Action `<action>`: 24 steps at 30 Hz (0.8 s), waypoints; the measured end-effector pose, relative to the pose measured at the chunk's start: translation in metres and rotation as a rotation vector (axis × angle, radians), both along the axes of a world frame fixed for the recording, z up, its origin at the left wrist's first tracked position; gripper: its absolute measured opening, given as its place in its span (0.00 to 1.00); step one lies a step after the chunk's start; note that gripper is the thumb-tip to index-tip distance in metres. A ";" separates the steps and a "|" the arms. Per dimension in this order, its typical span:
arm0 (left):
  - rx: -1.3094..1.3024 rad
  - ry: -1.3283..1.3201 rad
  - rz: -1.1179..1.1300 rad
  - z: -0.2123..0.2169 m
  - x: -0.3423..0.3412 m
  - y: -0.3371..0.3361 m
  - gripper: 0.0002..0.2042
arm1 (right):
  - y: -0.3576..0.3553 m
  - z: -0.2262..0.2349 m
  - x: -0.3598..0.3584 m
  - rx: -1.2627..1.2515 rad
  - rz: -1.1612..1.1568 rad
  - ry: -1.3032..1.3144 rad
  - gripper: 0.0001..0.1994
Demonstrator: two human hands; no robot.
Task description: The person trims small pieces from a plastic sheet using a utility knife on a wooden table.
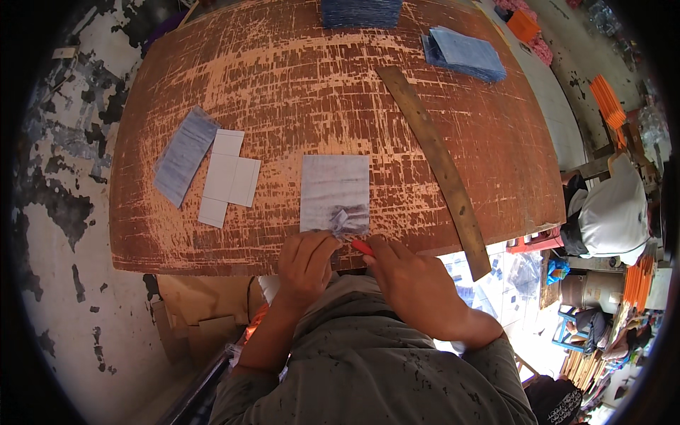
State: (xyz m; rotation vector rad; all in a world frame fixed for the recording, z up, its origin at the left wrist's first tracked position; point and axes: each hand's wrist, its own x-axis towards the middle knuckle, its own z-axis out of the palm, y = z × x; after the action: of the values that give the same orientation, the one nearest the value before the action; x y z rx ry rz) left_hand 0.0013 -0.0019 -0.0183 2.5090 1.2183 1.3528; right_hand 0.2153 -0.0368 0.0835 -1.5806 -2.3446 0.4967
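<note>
- Blue-grey sheet (334,180) flat on bench (283,92), near edge, around mid-length. Long axis near-to-far, roughly square to that edge; only slightly longer than wide.
- Dark patch with small pale piece (340,217) at sheet's near right corner. Can't tell flap from loose scrap.
- Red tool (362,247) just off that corner, axis slanting far-left. Tip unclear.
- Right hand (409,280): fingers closed round red tool.
- Left hand (306,265): fingers bent, close together, at sheet's near left corner. Can't tell pinch from press.
- Long brown strip (431,145) to the right, running far-left to near-right, overhanging near edge. Clear of sheet.
- White card shape (231,177) and blue-grey stack (185,157) towards left edge.
- Dark blue stack (361,13) at far edge; lighter blue stack (467,55) near far right corner.
- Nothing lying across sheet except hand contact at near side.
</note>
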 end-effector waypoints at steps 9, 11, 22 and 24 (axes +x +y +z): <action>-0.013 -0.001 -0.005 0.003 0.000 0.001 0.14 | 0.003 -0.008 -0.006 -0.130 -0.074 0.062 0.13; -0.024 -0.006 -0.010 0.003 0.000 0.002 0.14 | 0.004 -0.012 -0.007 -0.133 -0.079 0.079 0.13; -0.019 -0.038 -0.016 0.004 0.002 0.002 0.15 | 0.007 -0.021 -0.010 -0.034 -0.049 0.052 0.14; -0.017 -0.039 -0.018 0.004 0.001 0.002 0.15 | 0.007 -0.021 -0.011 -0.018 -0.048 0.033 0.13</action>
State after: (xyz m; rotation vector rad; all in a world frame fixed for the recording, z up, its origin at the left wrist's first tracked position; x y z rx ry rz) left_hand 0.0026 -0.0002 -0.0142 2.4640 1.1917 1.3748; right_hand 0.2040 -0.0296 0.0628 -1.6196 -2.2788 0.5306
